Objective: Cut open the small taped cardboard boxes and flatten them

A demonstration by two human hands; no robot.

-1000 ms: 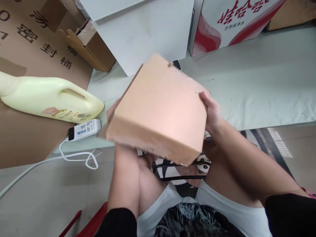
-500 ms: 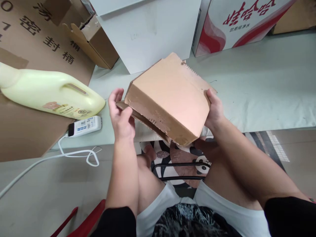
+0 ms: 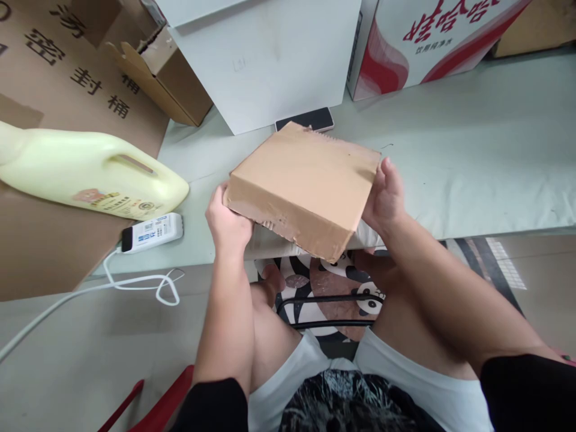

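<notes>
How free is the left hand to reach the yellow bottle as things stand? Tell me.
Probably yes, once it lets go: the left hand is holding the cardboard box at its left end. Nothing visible stands between that hand and the yellow bottle on its left.

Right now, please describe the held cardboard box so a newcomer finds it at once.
On the pale green cloth stands a large white box. Nearer the camera, a shallow brown cardboard box is between the left hand and right hand. Unlike its neighbours, it is held, one edge ragged.
</notes>
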